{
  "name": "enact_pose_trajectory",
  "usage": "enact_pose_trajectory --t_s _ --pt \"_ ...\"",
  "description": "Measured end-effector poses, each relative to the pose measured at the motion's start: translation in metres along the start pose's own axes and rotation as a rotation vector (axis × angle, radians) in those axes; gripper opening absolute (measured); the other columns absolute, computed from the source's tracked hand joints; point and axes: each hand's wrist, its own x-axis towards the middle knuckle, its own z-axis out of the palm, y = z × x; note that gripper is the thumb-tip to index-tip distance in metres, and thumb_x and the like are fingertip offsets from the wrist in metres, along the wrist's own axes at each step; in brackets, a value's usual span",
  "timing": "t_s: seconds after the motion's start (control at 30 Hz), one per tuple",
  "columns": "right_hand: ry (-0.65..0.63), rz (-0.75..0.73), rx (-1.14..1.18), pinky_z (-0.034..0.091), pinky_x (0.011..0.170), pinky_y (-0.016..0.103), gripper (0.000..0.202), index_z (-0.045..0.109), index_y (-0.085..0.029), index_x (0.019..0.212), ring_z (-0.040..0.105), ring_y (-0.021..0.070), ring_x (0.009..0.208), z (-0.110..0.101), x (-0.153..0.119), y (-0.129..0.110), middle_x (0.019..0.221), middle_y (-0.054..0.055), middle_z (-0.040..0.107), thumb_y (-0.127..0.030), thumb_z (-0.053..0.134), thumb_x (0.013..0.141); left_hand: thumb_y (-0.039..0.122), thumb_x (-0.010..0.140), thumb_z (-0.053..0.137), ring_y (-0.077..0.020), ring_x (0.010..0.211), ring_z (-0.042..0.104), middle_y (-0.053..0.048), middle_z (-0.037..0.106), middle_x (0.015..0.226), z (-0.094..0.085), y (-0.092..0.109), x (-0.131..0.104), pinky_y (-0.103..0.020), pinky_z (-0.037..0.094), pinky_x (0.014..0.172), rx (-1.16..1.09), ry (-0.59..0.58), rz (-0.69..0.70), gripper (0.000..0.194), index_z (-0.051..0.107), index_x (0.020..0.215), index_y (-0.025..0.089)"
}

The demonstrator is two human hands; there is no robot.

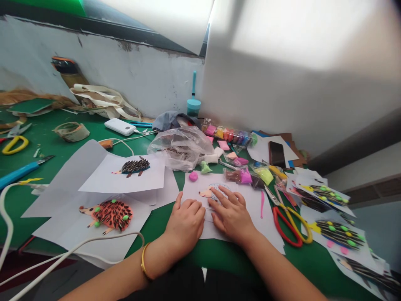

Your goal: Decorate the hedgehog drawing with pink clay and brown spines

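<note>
My left hand (pixel 186 223) rests on the near left part of a white sheet (pixel 263 225), its fingers curled in and one finger sticking out. What is under those curled fingers is hidden. Spread over the same sheet, my right hand (pixel 233 213) has its fingertips on a hedgehog picture (pixel 206 192) with a pale clay face and a blue drawn outline. Part of that picture lies beneath the fingers. A pink clay ball (pixel 193 176) sits at the sheet's upper left, and a thin pink clay strip (pixel 262 205) lies to the right.
Scissors (pixel 291 225) with red and yellow handles lie right of the sheet. Finished seed hedgehogs are at left (pixel 114 215) and right (pixel 340 234). Behind are clay packets (pixel 246 175), a plastic bag (pixel 180 148) and a phone (pixel 276 154). A white cable (pixel 78 246) crosses the left side.
</note>
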Motion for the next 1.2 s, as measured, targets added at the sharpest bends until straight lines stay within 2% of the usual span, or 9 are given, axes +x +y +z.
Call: enact_pose_trajectory --t_s 0.13,0.3,0.5,0.67,0.83,0.97,1.1,1.2 --pt "-0.002 0.006 0.005 0.026 0.106 0.045 0.038 0.065 -0.028 0.126 0.043 0.0291 0.136 -0.0020 -0.0010 0.0019 0.145 0.004 0.055 -0.036 0.060 0.089 0.020 0.089 0.056 -0.0235 0.103 0.060 -0.005 0.068 0.103 0.0007 -0.0004 -0.0005 -0.059 0.020 0.118 -0.003 0.018 0.000 0.011 0.064 0.097 0.023" --pt "0.026 0.035 0.048 0.025 0.106 0.045 0.026 0.071 -0.032 0.113 0.044 0.0278 0.136 -0.0054 -0.0013 0.0033 0.143 0.000 0.057 -0.031 0.059 0.090 0.021 0.089 0.055 -0.0236 0.103 0.059 -0.004 0.068 0.103 0.0001 0.0000 -0.0005 -0.059 0.019 0.118 0.003 0.004 -0.001 0.011 0.063 0.097 0.023" --pt "-0.015 0.011 0.042 0.026 0.106 0.045 0.039 0.063 -0.029 0.128 0.042 0.0288 0.137 -0.0017 0.0013 0.0001 0.146 0.004 0.054 -0.038 0.060 0.090 0.020 0.089 0.057 -0.0230 0.103 0.060 -0.004 0.068 0.104 0.0011 -0.0004 -0.0006 -0.059 0.018 0.118 0.000 0.009 0.001 0.011 0.063 0.097 0.022" --pt "0.015 -0.016 0.051 0.025 0.105 0.044 0.022 0.072 -0.035 0.109 0.044 0.0269 0.136 -0.0013 0.0009 0.0001 0.143 0.000 0.057 -0.035 0.060 0.090 0.020 0.087 0.058 -0.0230 0.102 0.060 -0.004 0.068 0.102 0.0016 -0.0007 -0.0007 -0.058 0.021 0.118 0.001 0.028 0.004 0.012 0.064 0.097 0.023" --pt "-0.013 -0.010 0.025 0.026 0.105 0.045 0.035 0.067 -0.031 0.123 0.042 0.0289 0.137 -0.0002 0.0010 0.0007 0.146 0.004 0.054 -0.040 0.060 0.090 0.021 0.090 0.055 -0.0233 0.102 0.060 -0.004 0.068 0.102 0.0006 0.0000 -0.0006 -0.058 0.020 0.118 0.014 0.015 0.000 0.011 0.064 0.097 0.023" --pt "0.007 -0.013 0.037 0.026 0.105 0.045 0.022 0.072 -0.036 0.109 0.042 0.0277 0.137 -0.0001 0.0008 0.0010 0.146 -0.002 0.054 -0.036 0.059 0.091 0.021 0.090 0.055 -0.0232 0.103 0.060 -0.004 0.068 0.103 0.0000 0.0001 -0.0007 -0.058 0.019 0.118 0.005 0.003 -0.003 0.012 0.063 0.099 0.023" --pt "-0.018 -0.006 0.027 0.026 0.105 0.046 0.032 0.067 -0.034 0.121 0.041 0.0287 0.138 0.0001 0.0007 0.0014 0.148 0.002 0.052 -0.041 0.059 0.091 0.021 0.091 0.054 -0.0234 0.104 0.060 -0.004 0.068 0.103 -0.0006 0.0000 -0.0004 -0.059 0.019 0.118 0.003 -0.014 -0.004 0.012 0.063 0.099 0.021" --pt "-0.009 -0.007 0.059 0.026 0.106 0.046 0.026 0.070 -0.035 0.115 0.040 0.0277 0.139 0.0007 0.0008 0.0016 0.148 0.001 0.052 -0.038 0.058 0.092 0.021 0.091 0.054 -0.0235 0.103 0.060 -0.004 0.068 0.103 -0.0004 -0.0002 -0.0005 -0.060 0.019 0.118 0.001 -0.007 -0.005 0.012 0.063 0.099 0.022"
